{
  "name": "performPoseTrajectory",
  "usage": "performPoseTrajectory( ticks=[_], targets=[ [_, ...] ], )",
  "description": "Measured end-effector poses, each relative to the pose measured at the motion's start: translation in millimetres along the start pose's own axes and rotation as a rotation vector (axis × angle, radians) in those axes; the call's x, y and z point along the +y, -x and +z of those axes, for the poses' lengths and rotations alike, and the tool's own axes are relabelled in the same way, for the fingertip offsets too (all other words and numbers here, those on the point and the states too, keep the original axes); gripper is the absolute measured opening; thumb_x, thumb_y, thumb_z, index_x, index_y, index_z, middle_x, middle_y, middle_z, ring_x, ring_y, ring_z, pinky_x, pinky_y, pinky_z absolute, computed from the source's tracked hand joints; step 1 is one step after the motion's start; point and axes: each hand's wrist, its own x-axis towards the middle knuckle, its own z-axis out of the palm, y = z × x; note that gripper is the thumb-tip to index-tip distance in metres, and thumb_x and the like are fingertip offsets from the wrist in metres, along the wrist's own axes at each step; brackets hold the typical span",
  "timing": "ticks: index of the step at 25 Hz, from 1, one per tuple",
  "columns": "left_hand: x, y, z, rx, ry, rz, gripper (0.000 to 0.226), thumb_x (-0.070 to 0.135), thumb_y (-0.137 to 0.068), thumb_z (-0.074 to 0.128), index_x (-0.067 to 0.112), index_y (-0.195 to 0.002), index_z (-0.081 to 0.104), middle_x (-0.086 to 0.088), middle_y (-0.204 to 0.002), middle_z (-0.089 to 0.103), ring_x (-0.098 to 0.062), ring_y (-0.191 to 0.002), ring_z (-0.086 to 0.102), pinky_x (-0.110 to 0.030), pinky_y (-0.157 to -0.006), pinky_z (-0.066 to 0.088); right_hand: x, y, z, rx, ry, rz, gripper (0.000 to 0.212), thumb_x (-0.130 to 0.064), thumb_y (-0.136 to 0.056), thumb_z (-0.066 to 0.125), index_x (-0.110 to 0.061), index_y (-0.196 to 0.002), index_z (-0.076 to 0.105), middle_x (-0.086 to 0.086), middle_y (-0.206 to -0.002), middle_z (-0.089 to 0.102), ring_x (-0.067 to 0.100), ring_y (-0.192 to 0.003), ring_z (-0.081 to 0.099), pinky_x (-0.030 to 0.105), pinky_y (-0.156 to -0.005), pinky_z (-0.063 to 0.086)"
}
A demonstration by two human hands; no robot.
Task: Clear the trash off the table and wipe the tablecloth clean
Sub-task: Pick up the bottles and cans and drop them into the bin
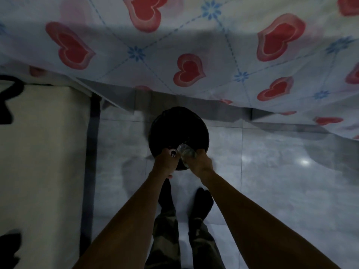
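Observation:
A round black trash bin [177,131] stands on the tiled floor just in front of the table edge. Both my hands reach down over its near rim. My left hand [167,162] is closed around a small object with a pale round end [172,152]; what it is I cannot tell. My right hand [200,162] grips a crumpled clear plastic bottle [184,149], held over the bin opening. The tablecloth [194,45], white with red hearts and blue flowers, covers the table at the top and hangs over its edge.
A cream-coloured surface with black patterns [42,152] fills the left side, beside a dark vertical strip. Glossy grey floor tiles [272,171] spread to the right. My legs and dark-socked feet [202,200] stand just behind the bin.

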Motion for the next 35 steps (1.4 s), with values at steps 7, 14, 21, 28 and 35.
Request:
performPoseTrajectory(
  ticks=[7, 14, 21, 28, 35],
  targets=[
    [19, 30, -8, 0.095, -0.213, 0.132, 0.071, 0.05, -0.099, 0.055, 0.009, -0.154, 0.036, -0.021, -0.147, 0.051, -0.039, -0.128, 0.056, -0.048, -0.098, 0.056, -12, 26, -22, 0.027, 0.036, -0.082, 0.048, -0.024, -0.096, 0.057, -0.006, -0.138, 0.043, 0.019, -0.122, 0.064, 0.036, -0.108, 0.063, 0.034, -0.078, 0.052],
    [107, 137, -86, 0.238, -0.364, 0.264, 0.069, 0.059, -0.098, 0.048, 0.014, -0.15, 0.042, -0.016, -0.148, 0.052, -0.036, -0.131, 0.054, -0.046, -0.106, 0.048, -97, 117, -111, 0.097, 0.128, -0.345, 0.027, -0.022, -0.096, 0.058, -0.003, -0.116, 0.054, 0.008, -0.1, 0.062, 0.031, -0.098, 0.065, 0.03, -0.075, 0.048],
    [220, 290, -175, 0.461, -0.355, 0.474, 0.063, 0.061, -0.095, 0.05, 0.014, -0.137, 0.053, -0.014, -0.138, 0.059, -0.037, -0.122, 0.059, -0.042, -0.099, 0.049, -218, 238, -222, 0.264, 0.223, -0.613, 0.043, -0.031, -0.095, 0.061, -0.007, -0.129, 0.052, 0.015, -0.122, 0.064, 0.031, -0.109, 0.063, 0.033, -0.083, 0.048],
    [297, 379, -248, 0.65, -0.385, 0.582, 0.068, 0.064, -0.096, 0.046, 0.015, -0.144, 0.048, -0.012, -0.145, 0.056, -0.036, -0.126, 0.057, -0.042, -0.094, 0.049, -320, 308, -286, 0.384, 0.242, -0.8, 0.043, -0.033, -0.093, 0.061, -0.006, -0.125, 0.053, 0.016, -0.115, 0.066, 0.032, -0.1, 0.065, 0.041, -0.085, 0.056],
    [349, 384, -310, 0.721, -0.312, 0.616, 0.067, 0.064, -0.098, 0.042, 0.022, -0.149, 0.044, -0.005, -0.154, 0.05, -0.031, -0.133, 0.054, -0.039, -0.103, 0.048, -407, 302, -304, 0.432, 0.267, -0.849, 0.039, -0.034, -0.094, 0.06, -0.012, -0.126, 0.055, 0.01, -0.122, 0.064, 0.024, -0.099, 0.061, 0.036, -0.086, 0.053]
  ],
)
